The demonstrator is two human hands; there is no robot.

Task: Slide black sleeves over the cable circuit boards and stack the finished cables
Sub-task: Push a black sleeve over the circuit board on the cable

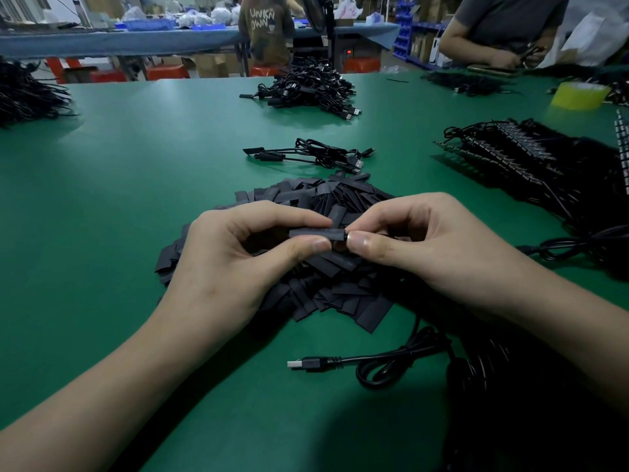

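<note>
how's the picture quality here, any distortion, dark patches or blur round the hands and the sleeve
Head view: the left hand and right hand pinching the black sleeve are sharp and evenly lit; wide-angle distortion bows the far edge of the green table; the lower right corner sinks into deep shadow, hiding the coiled cables; the yellow tape roll far right looks soft.

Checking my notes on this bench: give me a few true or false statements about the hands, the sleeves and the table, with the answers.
1. The left hand and right hand pinch one sleeve between them. True.
2. The work surface is red. False: the table is green.
3. A plug lies on the table, nearer the person than the sleeve pile. True.
4. A yellow roll sits at the far left. False: the tape roll is at the far right.
</note>
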